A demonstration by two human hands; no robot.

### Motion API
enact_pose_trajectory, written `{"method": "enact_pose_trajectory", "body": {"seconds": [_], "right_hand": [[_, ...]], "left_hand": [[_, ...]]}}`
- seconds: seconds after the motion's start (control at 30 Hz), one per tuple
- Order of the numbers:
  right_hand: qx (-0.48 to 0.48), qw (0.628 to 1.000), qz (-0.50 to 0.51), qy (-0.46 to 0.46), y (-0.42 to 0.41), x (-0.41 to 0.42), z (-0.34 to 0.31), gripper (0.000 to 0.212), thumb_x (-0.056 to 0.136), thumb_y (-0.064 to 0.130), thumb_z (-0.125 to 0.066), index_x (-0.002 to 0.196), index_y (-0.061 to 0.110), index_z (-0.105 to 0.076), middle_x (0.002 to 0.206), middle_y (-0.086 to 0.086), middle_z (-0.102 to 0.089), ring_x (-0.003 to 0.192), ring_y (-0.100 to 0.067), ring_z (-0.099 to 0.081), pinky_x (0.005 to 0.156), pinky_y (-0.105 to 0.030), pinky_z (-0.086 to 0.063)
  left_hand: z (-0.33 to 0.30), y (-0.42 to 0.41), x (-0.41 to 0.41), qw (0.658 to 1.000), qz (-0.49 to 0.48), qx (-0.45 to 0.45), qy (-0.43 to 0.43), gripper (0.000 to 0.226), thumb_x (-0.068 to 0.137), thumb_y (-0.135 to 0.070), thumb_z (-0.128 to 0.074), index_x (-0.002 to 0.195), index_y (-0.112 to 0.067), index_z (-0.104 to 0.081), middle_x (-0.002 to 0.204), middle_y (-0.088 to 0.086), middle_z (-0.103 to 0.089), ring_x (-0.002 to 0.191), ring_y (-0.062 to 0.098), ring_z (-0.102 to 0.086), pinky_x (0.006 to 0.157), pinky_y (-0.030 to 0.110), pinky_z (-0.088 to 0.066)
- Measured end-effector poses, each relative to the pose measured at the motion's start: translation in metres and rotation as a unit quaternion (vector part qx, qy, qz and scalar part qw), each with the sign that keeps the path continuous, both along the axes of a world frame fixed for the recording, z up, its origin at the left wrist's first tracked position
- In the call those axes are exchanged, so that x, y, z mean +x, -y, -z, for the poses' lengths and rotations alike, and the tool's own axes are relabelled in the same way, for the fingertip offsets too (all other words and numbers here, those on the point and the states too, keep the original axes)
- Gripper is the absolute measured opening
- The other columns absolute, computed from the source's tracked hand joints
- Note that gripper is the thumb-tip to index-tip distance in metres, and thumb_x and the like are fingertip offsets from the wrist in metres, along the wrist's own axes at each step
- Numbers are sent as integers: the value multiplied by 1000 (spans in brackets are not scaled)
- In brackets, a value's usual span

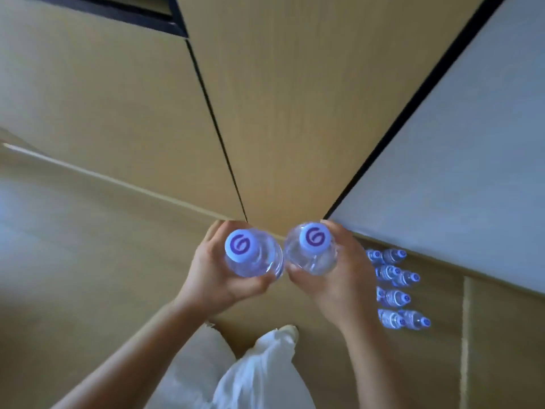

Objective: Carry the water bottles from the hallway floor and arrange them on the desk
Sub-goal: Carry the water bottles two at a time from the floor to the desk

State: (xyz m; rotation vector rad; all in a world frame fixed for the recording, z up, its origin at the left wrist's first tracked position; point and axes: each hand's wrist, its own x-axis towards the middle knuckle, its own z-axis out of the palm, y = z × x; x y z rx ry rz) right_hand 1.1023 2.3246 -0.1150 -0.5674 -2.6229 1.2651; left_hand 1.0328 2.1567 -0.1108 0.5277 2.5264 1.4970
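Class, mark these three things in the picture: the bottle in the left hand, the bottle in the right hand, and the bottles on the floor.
Left-hand bottle (241, 245): head view, on its cap.
Right-hand bottle (315, 236): head view, on its cap.
Floor bottles (393, 296): head view, on one bottle's body mid-group.

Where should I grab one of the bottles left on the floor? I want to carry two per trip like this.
Take a floor bottle round its body just below the cap, coming from above on the open floor side, away from the wall. They appear to stand upright and packed together, caps up. The left hand and right hand hold theirs that way.
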Motion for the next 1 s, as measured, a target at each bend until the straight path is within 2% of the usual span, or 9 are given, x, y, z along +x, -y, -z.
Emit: {"method": "enact_pose_trajectory", "body": {"seconds": [0.13,0.2,0.27,0.43,0.5,0.63,0.8,0.9,1.0], "right_hand": [[2,997,-75,-18,75,-46,-34,59,58,39,-83,109,19,-60,97,10,-64,94,-19,-59,79,-36,-48],[-32,994,-100,-27,123,-68,-47,51,57,36,-84,100,21,-62,90,11,-65,88,-20,-61,76,-36,-49],[-53,988,-140,-33,172,-86,-55,47,56,36,-85,94,27,-59,87,13,-65,85,-15,-62,73,-31,-50],[-76,966,-242,-52,291,-128,-70,47,57,48,-82,94,42,-54,88,24,-65,79,-1,-62,69,-28,-51],[-74,952,-291,-59,336,-144,-77,46,54,49,-80,92,47,-53,88,27,-63,77,1,-61,66,-24,-49],[-70,928,-361,-61,409,-164,-87,39,54,39,-83,79,41,-54,82,23,-63,72,-2,-59,63,-21,-47],[-65,898,-435,-28,485,-192,-88,39,52,38,-81,82,31,-58,76,11,-66,72,-14,-62,67,-34,-51],[-39,882,-469,-27,530,-217,-88,38,55,34,-82,83,27,-58,73,10,-65,71,-14,-61,66,-34,-51],[-23,861,-507,-27,577,-250,-89,42,56,37,-81,89,24,-60,78,8,-66,75,-16,-63,69,-36,-51]], "left_hand": [[-35,84,-8,992,-122,5,7,56,40,-50,-68,92,-48,-48,103,-31,-56,97,-9,-55,78,-2,-37],[-50,132,-11,983,-182,-5,14,50,38,-53,-66,85,-47,-51,85,-36,-62,81,-15,-57,67,-4,-37],[-64,181,-16,973,-232,-16,3,40,38,-53,-63,76,-42,-54,77,-37,-61,69,-15,-57,59,-2,-37],[-91,303,-26,933,-359,-12,-17,43,41,-54,-63,82,-44,-58,74,-30,-64,68,-9,-60,58,2,-41],[-97,344,-28,916,-400,-15,-28,39,41,-56,-64,77,-41,-59,75,-33,-63,69,-12,-59,59,1,-40],[-103,407,-25,880,-474,-16,-29,37,42,-55,-67,75,-42,-57,75,-37,-61,69,-15,-58,60,0,-39],[-101,474,-21,837,-547,-15,-12,42,40,-60,-61,77,-39,-58,76,-33,-63,71,-11,-59,61,5,-42],[-101,510,-33,816,-578,-24,-11,44,39,-62,-59,76,-39,-57,76,-35,-61,74,-12,-59,60,3,-41],[-101,547,-57,799,-600,-19,-7,46,38,-61,-61,77,-36,-59,76,-33,-63,73,-10,-60,61,7,-43]]}}
